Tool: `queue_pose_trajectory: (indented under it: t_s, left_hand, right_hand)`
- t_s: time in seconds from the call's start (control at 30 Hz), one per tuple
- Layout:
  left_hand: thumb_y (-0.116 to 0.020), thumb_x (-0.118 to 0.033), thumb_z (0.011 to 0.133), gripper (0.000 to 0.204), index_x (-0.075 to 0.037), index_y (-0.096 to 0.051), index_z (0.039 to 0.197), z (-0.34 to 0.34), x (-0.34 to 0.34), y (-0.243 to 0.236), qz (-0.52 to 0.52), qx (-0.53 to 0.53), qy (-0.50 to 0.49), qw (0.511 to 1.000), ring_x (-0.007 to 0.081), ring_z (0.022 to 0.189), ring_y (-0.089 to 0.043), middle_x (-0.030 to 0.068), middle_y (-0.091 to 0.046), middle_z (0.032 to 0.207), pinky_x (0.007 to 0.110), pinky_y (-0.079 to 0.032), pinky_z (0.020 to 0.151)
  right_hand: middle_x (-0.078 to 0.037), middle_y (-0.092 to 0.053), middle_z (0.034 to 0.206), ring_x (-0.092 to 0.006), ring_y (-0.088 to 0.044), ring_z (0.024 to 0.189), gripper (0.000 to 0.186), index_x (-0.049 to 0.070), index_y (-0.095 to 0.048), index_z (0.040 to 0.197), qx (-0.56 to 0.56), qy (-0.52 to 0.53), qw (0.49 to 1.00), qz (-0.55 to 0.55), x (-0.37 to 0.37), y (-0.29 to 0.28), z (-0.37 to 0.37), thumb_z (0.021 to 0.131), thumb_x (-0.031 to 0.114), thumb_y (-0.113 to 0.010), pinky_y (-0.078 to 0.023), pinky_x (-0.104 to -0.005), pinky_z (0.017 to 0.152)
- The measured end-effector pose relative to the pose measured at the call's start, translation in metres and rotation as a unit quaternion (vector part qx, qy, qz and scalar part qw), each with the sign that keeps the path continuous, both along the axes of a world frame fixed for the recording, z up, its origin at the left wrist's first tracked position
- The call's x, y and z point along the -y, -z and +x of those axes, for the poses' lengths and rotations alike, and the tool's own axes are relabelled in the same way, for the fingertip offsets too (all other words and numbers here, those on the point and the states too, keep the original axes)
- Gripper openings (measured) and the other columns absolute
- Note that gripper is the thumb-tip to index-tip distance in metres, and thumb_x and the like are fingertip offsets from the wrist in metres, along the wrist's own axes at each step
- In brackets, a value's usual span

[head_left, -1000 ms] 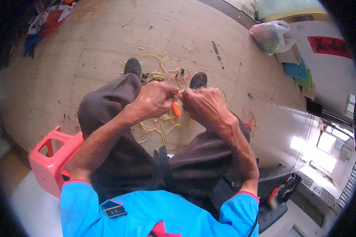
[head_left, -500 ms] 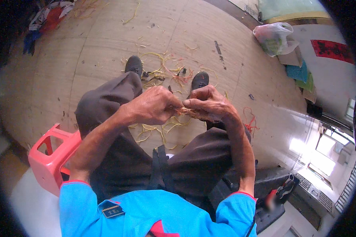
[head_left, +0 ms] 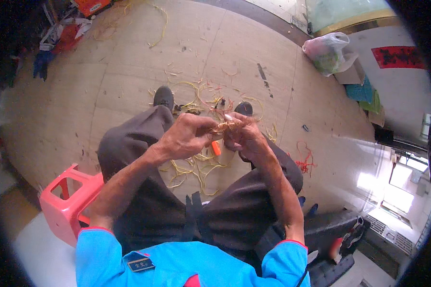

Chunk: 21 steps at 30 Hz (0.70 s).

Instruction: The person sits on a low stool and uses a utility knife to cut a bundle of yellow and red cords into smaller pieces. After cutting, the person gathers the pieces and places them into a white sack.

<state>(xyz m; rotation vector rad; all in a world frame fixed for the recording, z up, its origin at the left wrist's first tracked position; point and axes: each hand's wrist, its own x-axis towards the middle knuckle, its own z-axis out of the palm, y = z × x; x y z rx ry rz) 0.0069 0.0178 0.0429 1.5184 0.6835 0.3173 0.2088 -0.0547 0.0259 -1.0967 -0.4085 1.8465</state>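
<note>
On the floor (head_left: 129,71), many yellow strips (head_left: 198,165) already lay loose. Left hand (head_left: 189,136) and right hand (head_left: 246,136) were pinching a copper-coloured bundle (head_left: 227,126) between them, unfinished perhaps; below showed an orange piece (head_left: 216,148).

Writing marks the badge (head_left: 141,264), red sign (head_left: 398,57), orange object (head_left: 85,5).

The floor (head_left: 134,67) is beige and has tile lines. On it, many yellow strips (head_left: 200,177) lie scattered, with some black scraps (head_left: 220,104) between two dark shoes (head_left: 164,97). A red tangle (head_left: 305,166) lies apart, at right.
</note>
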Motion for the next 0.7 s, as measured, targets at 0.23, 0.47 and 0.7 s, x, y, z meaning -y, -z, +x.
queue_pose_trajectory:
  t_s: [0.23, 0.47, 0.7]
  left_hand:
    - [-0.062, -0.012, 0.091, 0.022, 0.004, -0.069, 0.103, 0.004, -0.006, -0.005, -0.132, 0.011, -0.026, 0.991, 0.0055, 0.068, -0.052, 0.0013, -0.062, 0.073, 0.025, -0.044, 0.06]
    - [-0.056, -0.009, 0.086, 0.025, -0.004, -0.071, 0.105, 0.012, -0.003, 0.017, -0.017, -0.044, -0.11, 0.993, 0.006, 0.062, -0.051, 0.0038, -0.059, 0.064, 0.027, -0.044, 0.056]
    - [-0.057, -0.007, 0.085, 0.022, -0.003, -0.066, 0.105, 0.029, 0.003, 0.022, 0.3, -0.073, -0.182, 0.934, 0.0275, 0.067, -0.065, 0.0132, -0.067, 0.075, 0.038, -0.049, 0.061]
  right_hand:
    - [-0.004, -0.061, 0.081, -0.008, -0.048, 0.051, 0.035, -0.002, -0.055, 0.125, 0.084, 0.014, 0.994, 0.07, 0.001, -0.002, 0.001, 0.098, 0.021, -0.056, -0.035, -0.0197, 0.042]
    - [-0.004, -0.064, 0.087, -0.0099, -0.058, 0.065, 0.031, -0.002, -0.058, 0.12, 0.112, 0.034, 0.99, 0.082, -0.003, -0.023, -0.012, 0.097, 0.017, -0.053, -0.042, -0.0201, 0.048]
    - [-0.001, -0.064, 0.081, -0.0066, -0.056, 0.065, 0.028, 0.001, -0.066, 0.105, 0.212, 0.108, 0.971, 0.006, -0.02, -0.025, -0.038, 0.096, 0.027, -0.061, -0.039, -0.0206, 0.048]
